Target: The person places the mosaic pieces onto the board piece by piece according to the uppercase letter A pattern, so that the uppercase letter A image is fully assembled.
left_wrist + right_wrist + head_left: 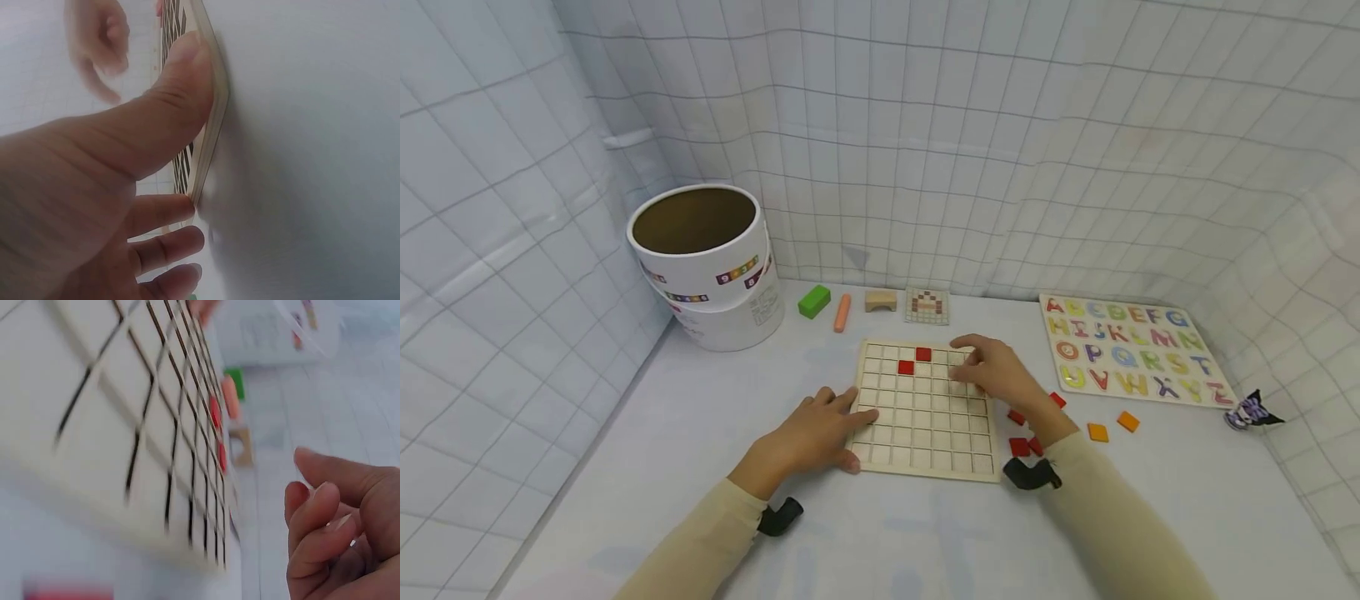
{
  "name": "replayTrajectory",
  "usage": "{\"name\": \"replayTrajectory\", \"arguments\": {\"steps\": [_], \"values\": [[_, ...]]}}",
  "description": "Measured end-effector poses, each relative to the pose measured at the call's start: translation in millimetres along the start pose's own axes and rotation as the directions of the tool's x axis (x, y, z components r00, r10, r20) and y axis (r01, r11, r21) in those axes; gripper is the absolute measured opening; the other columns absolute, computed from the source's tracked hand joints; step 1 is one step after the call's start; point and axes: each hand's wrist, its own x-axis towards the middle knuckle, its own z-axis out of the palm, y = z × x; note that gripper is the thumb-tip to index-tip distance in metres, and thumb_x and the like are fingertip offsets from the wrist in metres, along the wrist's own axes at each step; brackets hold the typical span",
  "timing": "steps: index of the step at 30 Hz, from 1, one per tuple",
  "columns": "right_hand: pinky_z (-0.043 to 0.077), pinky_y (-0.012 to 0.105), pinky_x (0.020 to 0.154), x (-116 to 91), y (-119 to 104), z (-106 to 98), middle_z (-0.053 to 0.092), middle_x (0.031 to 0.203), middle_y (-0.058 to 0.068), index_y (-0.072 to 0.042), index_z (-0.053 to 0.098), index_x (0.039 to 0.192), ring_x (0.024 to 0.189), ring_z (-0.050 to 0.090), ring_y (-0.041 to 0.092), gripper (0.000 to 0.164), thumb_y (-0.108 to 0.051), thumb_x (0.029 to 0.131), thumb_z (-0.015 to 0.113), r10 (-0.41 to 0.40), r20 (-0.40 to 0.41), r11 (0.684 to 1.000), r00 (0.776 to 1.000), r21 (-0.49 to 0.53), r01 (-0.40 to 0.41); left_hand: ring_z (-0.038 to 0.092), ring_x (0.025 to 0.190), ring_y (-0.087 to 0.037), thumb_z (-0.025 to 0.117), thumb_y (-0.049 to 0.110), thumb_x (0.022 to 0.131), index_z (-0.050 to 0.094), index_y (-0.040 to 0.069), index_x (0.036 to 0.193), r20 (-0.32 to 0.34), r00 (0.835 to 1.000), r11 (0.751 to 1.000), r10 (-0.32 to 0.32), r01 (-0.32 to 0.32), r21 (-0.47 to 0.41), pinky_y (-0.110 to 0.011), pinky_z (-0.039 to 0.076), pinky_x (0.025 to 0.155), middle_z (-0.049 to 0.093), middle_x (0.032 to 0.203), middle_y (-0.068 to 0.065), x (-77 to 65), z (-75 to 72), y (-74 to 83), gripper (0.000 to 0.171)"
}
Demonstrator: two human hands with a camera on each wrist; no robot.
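1. two red tiles sit in upper cells of the grid board, mid-frame — filling it looks barely begun.
2. left hand rests spread on its left edge; right hand is over its upper right, thumb and finger apart, no tile visible between.
3. next likely calls for pinching a loose red tile, right of centre — the right wrist crowds that pile.
4. alphabet board at right; bucket upper left.

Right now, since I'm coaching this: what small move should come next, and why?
Probably have the right hand pick a loose red tile beside the grid board: the hand seems to hold nothing, two red tiles sit among bare cells, and the left hand touches the board's edge.
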Motion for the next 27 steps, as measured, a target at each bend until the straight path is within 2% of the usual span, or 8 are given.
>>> {"name": "replayTrajectory", "arguments": {"steps": [2, 6, 10, 15, 22, 27], "values": [[0.044, 0.032, 0.051, -17, 18, -25, 0.063, 0.098, 0.014, -0.009, 0.054, 0.145, 0.058, 0.054, 0.027, 0.055, -0.023, 0.096, 0.073, 0.022, -0.044, 0.999, 0.999, 0.042, -0.02, 0.043, 0.132, -0.036, 0.08, 0.05, 0.079, 0.051, 0.028, 0.152, 0.0, 1.0, 1.0, 0.002, -0.002, -0.003, -0.055, 0.04, 0.107, 0.035, 0.163, -0.018, 0.1, 0.2, 0.7, 0.081], [0.047, 0.031, 0.058, -43, 54, -66, 0.058, 0.113, 0.017, -0.006, 0.05, 0.148, 0.069, 0.058, 0.029, 0.055, -0.022, 0.099, 0.069, 0.121, -0.134, 0.988, 0.984, 0.109, -0.107, 0.044, 0.133, -0.038, 0.08, 0.048, 0.08, 0.051, 0.027, 0.152, 0.006, 1.0, 0.999, 0.001, -0.001, -0.036, -0.052, 0.042, 0.105, 0.034, 0.163, -0.018, -0.5, 0.5, 1.1, 0.081], [0.047, 0.029, 0.062, -56, 77, -84, 0.056, 0.116, 0.016, -0.006, 0.047, 0.149, 0.076, 0.058, 0.023, 0.057, -0.024, 0.1, 0.068, 0.201, -0.15, 0.971, 0.968, 0.16, -0.177, 0.044, 0.133, -0.037, 0.081, 0.047, 0.079, 0.051, 0.027, 0.152, 0.006, 1.0, 0.998, -0.009, 0.009, -0.06, -0.05, 0.044, 0.104, 0.032, 0.164, -0.017, -0.4, 0.3, 1.0, 0.081], [0.047, 0.028, 0.062, -60, 89, -80, 0.057, 0.117, 0.015, -0.006, 0.05, 0.146, 0.074, 0.058, 0.019, 0.056, -0.026, 0.097, 0.071, 0.235, -0.12, 0.966, 0.965, 0.136, -0.218, 0.044, 0.133, -0.036, 0.081, 0.047, 0.079, 0.051, 0.027, 0.152, -0.005, 1.0, 0.998, 0.001, -0.002, -0.069, -0.049, 0.045, 0.103, 0.032, 0.164, -0.017, 0.8, -1.0, 1.4, 0.081], [0.052, 0.03, 0.075, -58, 87, -64, 0.061, 0.114, 0.015, -0.007, 0.062, 0.132, 0.096, 0.056, 0.026, 0.042, -0.021, 0.094, 0.073, 0.183, -0.117, 0.982, 0.976, -0.032, -0.188, 0.045, 0.13, -0.036, 0.082, 0.046, 0.079, 0.052, 0.026, 0.152, -0.009, 1.0, 0.999, 0.01, -0.01, -0.054, -0.048, 0.045, 0.101, 0.033, 0.163, -0.018, -0.1, -0.9, 1.2, 0.081], [0.051, 0.032, 0.075, -56, 85, -57, 0.059, 0.112, 0.013, -0.01, 0.061, 0.132, 0.094, 0.056, 0.027, 0.04, -0.02, 0.095, 0.071, 0.196, -0.118, 0.972, 0.973, -0.106, -0.209, 0.045, 0.129, -0.036, 0.081, 0.046, 0.079, 0.051, 0.025, 0.152, -0.009, 1.0, 0.998, 0.015, -0.015, -0.059, -0.049, 0.045, 0.101, 0.033, 0.163, -0.019, -0.7, -1.5, 1.9, 0.082]]}}
